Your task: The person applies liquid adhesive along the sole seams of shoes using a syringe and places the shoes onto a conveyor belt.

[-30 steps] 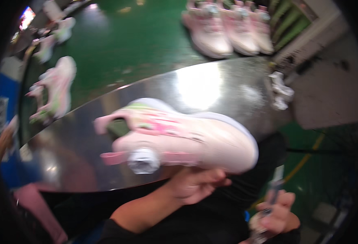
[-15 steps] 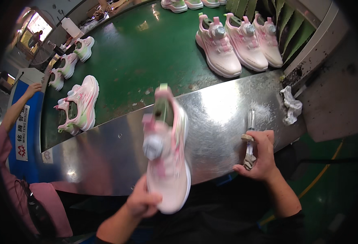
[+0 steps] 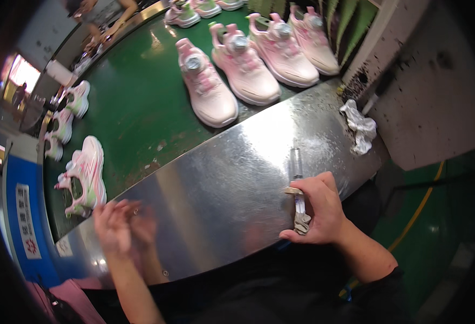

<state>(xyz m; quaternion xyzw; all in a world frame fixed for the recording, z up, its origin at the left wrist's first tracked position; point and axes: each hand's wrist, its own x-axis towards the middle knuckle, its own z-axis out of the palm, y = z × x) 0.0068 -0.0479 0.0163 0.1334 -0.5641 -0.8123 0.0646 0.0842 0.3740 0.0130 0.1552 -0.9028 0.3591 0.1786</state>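
My right hand (image 3: 321, 208) is closed around a clear syringe-like tube (image 3: 297, 162), which points away from me over the metal ledge (image 3: 199, 183). A tan disc and a crumpled greyish piece show on the tube by my fingers. My left hand (image 3: 120, 227), blurred by motion, is open with nothing visible in it. It hovers over the ledge's left part, nearest a pink and green sneaker (image 3: 93, 171) lying on its side. A pale pink sneaker (image 3: 210, 94) with a round silver dial stands apart from both hands at the near left end of a row.
Several similar sneakers (image 3: 248, 75) stand in that row on the green belt (image 3: 135, 102). More shoes (image 3: 78, 100) lie at the far left. A crumpled white cloth (image 3: 360, 127) sits at the ledge's right end, beside a grey panel (image 3: 437, 102). Another person's arms (image 3: 121, 19) show at the back.
The sneaker from my left hand now stands at the row's left end, released. My left hand has moved left, empty. My right hand keeps the tube. The whole view has shifted.
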